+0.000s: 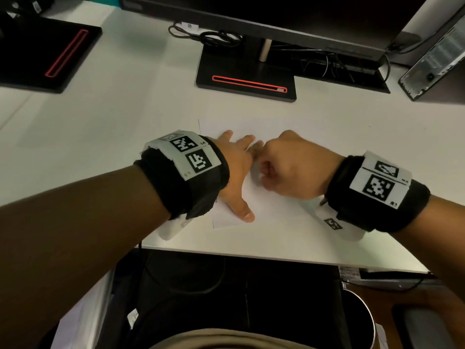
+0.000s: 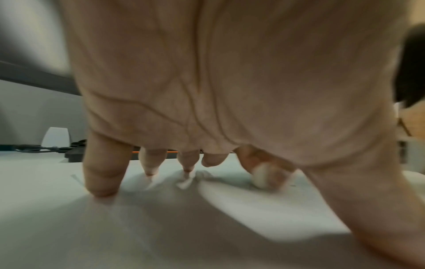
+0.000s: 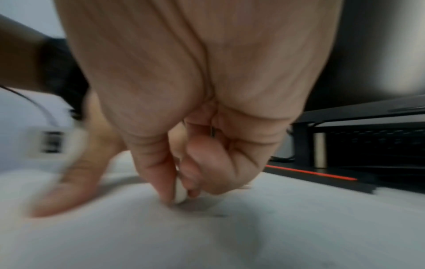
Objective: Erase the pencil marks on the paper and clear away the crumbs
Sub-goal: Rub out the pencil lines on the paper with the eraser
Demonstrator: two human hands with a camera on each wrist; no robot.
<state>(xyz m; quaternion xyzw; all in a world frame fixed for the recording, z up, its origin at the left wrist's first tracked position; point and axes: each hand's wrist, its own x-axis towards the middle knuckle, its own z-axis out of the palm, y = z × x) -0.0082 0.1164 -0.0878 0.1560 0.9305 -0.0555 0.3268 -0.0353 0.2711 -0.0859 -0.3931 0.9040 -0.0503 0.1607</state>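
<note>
A white sheet of paper (image 1: 274,205) lies on the white desk in front of me. My left hand (image 1: 236,162) lies flat on its left part, fingers spread and pressing it down; the fingertips (image 2: 101,189) touch the paper (image 2: 253,209). My right hand (image 1: 284,162) is curled just to the right and pinches a small white eraser (image 3: 179,193) between thumb and fingers, its tip on the paper (image 3: 230,236). The eraser (image 2: 262,177) also shows blurred in the left wrist view. Faint grey specks lie on the sheet beside the eraser. Pencil marks are too faint to make out.
A black monitor stand (image 1: 246,76) with a red strip sits behind the paper, cables (image 1: 208,36) beyond it. A second black stand (image 1: 47,51) is at the far left, a computer case (image 1: 437,54) at the far right. The desk's front edge (image 1: 251,255) runs just below my wrists.
</note>
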